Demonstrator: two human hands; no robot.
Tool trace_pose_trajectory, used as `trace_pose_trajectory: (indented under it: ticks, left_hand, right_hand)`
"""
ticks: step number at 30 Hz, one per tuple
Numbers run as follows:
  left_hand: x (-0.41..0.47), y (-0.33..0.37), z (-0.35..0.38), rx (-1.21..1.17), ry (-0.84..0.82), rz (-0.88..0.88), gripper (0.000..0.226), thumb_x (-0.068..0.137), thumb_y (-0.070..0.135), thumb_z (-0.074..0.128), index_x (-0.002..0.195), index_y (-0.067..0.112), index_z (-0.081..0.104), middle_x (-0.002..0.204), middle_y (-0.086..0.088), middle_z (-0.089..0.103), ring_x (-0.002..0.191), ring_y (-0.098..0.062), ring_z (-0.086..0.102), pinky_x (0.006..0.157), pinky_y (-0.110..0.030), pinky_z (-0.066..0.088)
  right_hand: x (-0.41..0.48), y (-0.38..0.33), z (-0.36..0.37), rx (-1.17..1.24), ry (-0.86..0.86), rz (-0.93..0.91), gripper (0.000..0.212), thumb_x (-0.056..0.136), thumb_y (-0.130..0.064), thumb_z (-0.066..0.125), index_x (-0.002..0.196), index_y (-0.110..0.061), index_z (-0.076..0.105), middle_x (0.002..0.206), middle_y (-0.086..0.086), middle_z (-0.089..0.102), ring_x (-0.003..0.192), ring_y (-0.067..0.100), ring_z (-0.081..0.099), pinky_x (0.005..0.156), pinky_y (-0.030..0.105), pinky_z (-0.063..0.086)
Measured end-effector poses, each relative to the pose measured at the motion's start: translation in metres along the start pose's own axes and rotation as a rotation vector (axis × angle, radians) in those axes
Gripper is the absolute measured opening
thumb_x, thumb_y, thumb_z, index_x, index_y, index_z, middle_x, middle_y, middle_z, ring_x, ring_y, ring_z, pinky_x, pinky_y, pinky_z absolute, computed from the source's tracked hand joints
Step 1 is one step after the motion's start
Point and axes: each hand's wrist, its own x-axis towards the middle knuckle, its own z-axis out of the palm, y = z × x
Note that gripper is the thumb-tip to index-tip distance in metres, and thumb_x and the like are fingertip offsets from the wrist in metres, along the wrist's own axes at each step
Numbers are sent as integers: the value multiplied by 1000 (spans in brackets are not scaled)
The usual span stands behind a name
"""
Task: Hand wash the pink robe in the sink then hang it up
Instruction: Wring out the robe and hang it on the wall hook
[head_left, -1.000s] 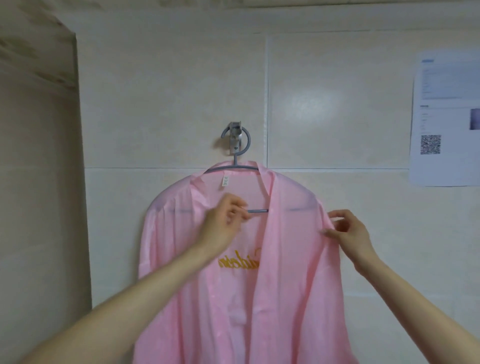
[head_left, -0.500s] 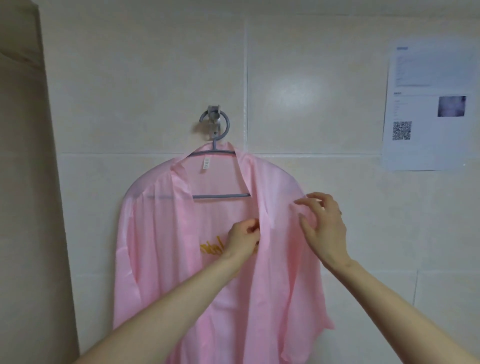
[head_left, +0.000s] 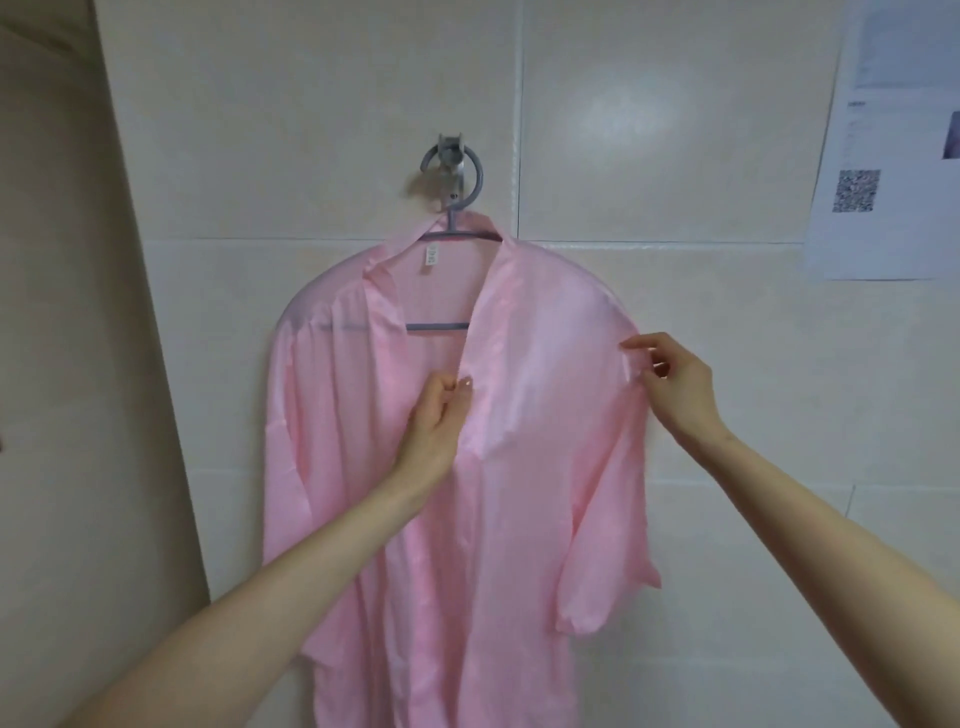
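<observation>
Tiled washroom wall (head_left: 675, 130), wall hook (head_left: 451, 161), taped paper notice (head_left: 893, 156)

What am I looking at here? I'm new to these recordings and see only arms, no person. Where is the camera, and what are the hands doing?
There is no machine. The camera sits on a person's head and looks forward, so only their arms show. It is the only view. In front is a tiled wall, not a table. A grey hanger hangs from a metal wall hook, and the pink robe is draped over it. The left hand pinches the robe's front edge near the chest. The right hand pinches the fabric at the shoulder on the right. Each grip is a fingertip pinch. A printed sheet with a square code is stuck to the wall, upper right.
</observation>
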Motion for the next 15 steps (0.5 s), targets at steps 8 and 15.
trace_pose_trajectory:
  ticks: [8,15]
  left_hand:
    - [-48,-37,-13,484,-635,-319,34,73,39,65,94,12,63,93,-10,66,87,-22,62,70,-27,50]
    - [-61,-52,-17,343,-710,-413,6,87,3,62,92,5,60,48,12,58,43,4,52,48,-15,45]
  right_hand:
    - [-3,0,0,-129,-37,-57,34,81,-8,50,107,-23,67,103,13,62,77,16,58,67,17,44]
    - [-92,1,20,-302,-53,-937,30,69,-4,48,91,-7,68,89,8,64,84,22,53,68,31,41]
